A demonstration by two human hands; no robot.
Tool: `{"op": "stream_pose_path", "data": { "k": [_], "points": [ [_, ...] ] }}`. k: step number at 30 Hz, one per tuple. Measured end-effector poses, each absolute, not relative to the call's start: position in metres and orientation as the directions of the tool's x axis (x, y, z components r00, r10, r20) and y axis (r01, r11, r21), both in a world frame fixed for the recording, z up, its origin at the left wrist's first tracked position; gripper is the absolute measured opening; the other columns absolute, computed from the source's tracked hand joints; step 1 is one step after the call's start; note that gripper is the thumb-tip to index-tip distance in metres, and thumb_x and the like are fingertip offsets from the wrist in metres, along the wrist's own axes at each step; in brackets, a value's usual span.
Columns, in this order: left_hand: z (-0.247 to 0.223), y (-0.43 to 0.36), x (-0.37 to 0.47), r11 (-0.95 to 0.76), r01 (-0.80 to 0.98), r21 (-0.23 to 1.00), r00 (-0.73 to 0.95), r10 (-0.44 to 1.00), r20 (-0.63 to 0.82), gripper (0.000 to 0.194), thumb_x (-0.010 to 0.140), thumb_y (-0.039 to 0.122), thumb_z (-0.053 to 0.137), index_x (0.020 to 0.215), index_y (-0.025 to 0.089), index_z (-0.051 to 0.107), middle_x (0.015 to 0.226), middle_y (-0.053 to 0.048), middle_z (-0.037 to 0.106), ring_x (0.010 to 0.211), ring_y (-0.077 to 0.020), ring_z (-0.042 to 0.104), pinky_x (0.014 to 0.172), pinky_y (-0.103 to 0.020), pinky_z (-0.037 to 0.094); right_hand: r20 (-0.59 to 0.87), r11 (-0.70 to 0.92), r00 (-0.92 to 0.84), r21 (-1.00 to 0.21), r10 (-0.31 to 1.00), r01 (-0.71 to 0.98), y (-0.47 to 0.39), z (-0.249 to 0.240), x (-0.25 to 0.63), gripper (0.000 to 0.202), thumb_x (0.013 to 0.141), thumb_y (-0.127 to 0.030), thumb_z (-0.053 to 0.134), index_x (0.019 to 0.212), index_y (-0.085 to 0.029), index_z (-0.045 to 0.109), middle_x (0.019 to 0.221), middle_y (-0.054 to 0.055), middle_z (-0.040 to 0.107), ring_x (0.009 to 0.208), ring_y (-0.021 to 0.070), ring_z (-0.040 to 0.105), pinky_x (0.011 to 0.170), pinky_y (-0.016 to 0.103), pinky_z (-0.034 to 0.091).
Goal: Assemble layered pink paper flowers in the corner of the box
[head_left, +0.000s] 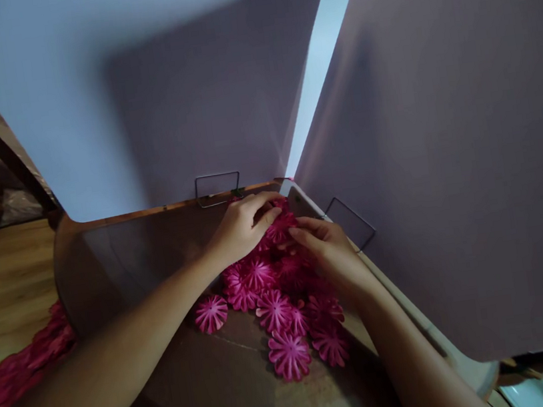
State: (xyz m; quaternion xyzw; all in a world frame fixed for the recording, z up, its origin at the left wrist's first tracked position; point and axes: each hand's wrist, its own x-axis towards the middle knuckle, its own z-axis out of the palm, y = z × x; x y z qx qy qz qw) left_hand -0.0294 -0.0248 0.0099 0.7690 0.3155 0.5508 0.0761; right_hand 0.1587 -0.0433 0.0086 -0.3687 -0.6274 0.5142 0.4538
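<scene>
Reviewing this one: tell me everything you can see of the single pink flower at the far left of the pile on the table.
The flower is round and bright pink, with rounded petals, pale streaks spreading from a small dark centre, and a slight sheen like ribbon or thin plastic. It lies face up on the table, beside the pile; whether their edges touch is unclear. Neither the left hand nor the right hand touches it.

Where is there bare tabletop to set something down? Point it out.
Bare table shows between the left panel and the left forearm, and, nearer the person, between that forearm and the pink flowers. It's crowded among the flowers, where the left hand and right hand are close together.
</scene>
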Motion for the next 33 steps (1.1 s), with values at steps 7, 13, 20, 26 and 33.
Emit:
{"op": "stream_pose_path", "data": {
  "k": [7,13,20,26,33],
  "points": [
    [0.012,-0.026,-0.028,-0.829,0.451,0.331,0.158,0.439,0.885,0.006,0.091,0.019,0.062,0.096,0.018,0.066,0.093,-0.005,0.068,0.091,-0.0157,0.064,0.085,-0.032,0.052,0.102,0.075,-0.316,-0.992,0.943,-0.097,-0.045,0.012,0.154,0.021,0.077,-0.029,0.075,0.094,-0.018,0.074,0.088,0.006,0.075,0.073,0.0168,0.071,0.067,0.026,0.051],
    [0.01,-0.027,-0.025,-0.83,0.538,0.148,0.194,0.293,0.936,0.02,0.089,0.013,0.064,0.106,0.02,0.072,0.099,-0.007,0.064,0.096,-0.0175,0.06,0.085,-0.034,0.052,0.093,0.067,-0.14,-0.982,0.986,-0.176,-0.037,0.007,0.155,0.019,0.071,-0.031,0.079,0.084,-0.019,0.073,0.074,0.003,0.074,0.063,0.0154,0.069,0.061,0.024,0.05],
    [0.007,-0.028,-0.02,-0.852,0.509,0.122,0.298,0.307,0.904,0.017,0.085,0.021,0.071,0.102,0.02,0.074,0.1,-0.006,0.071,0.096,-0.0197,0.059,0.085,-0.036,0.052,0.173,0.15,-0.104,-0.969,0.979,-0.199,-0.033,0.002,0.155,0.02,0.072,-0.034,0.079,0.085,-0.02,0.073,0.073,0.001,0.073,0.062,0.0147,0.066,0.065,0.027,0.052],
    [0.013,-0.033,-0.017,-0.807,0.512,0.294,0.168,0.43,0.887,0.013,0.079,0.023,0.078,0.09,0.018,0.075,0.088,-0.006,0.076,0.085,-0.0193,0.067,0.082,-0.035,0.054,0.264,0.242,-0.154,-0.959,0.952,-0.145,-0.038,0.006,0.155,0.025,0.081,-0.045,0.071,0.091,-0.022,0.073,0.085,0.003,0.075,0.078,0.0202,0.07,0.074,0.032,0.054],
    [0.015,-0.039,-0.019,-0.733,0.487,0.475,0.088,0.582,0.808,0.014,0.079,0.029,0.077,0.089,0.021,0.077,0.089,-0.004,0.077,0.081,-0.0193,0.072,0.079,-0.032,0.056,0.254,0.252,-0.113,-0.967,0.961,-0.036,-0.039,0.007,0.154,0.031,0.075,-0.046,0.076,0.095,-0.022,0.074,0.093,0.005,0.076,0.087,0.0238,0.071,0.084,0.038,0.055]
  ]
}}
